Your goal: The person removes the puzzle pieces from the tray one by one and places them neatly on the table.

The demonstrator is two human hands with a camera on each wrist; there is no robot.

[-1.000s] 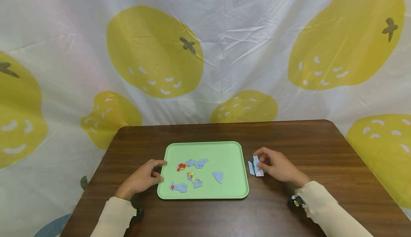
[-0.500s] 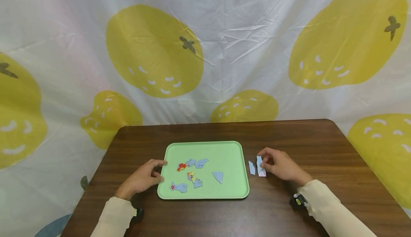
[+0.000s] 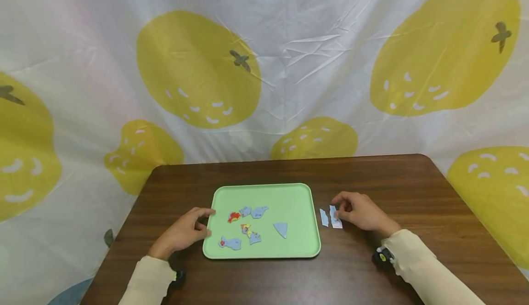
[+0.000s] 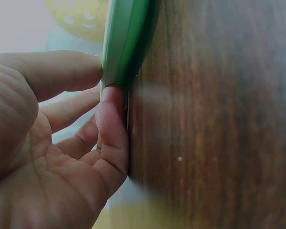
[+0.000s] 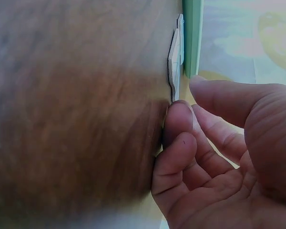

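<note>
My left hand [image 3: 183, 228] is at the left edge of a pale green tray [image 3: 297, 245]. In the left wrist view its thumb touches the tray's rim [image 4: 118, 40] and the other fingers lie beside it, the little finger low near the table. Just right of the tray, two light blue cut-out puzzle pieces lie flat: a narrow piece [image 3: 324, 217] and a wider piece [image 3: 334, 213] with a pinkish lower end. Over the wider piece hovers my right hand [image 3: 360, 211], fingers loosely bent. The right wrist view shows its thumb apart from that piece [image 5: 174, 64].
Several grey-blue pieces lie in the tray, among them a triangular piece [image 3: 280, 229], a piece with red [image 3: 234, 217] and a piece with yellow [image 3: 250, 234]. The brown wooden table [image 3: 392, 176] ends at a curtain [image 3: 285, 80] printed with yellow fruit.
My right hand shifted the wider piece slightly right, away from the narrow one. That piece now lies flat, its top edge apart from the fingertips. My left hand stays at the tray.
</note>
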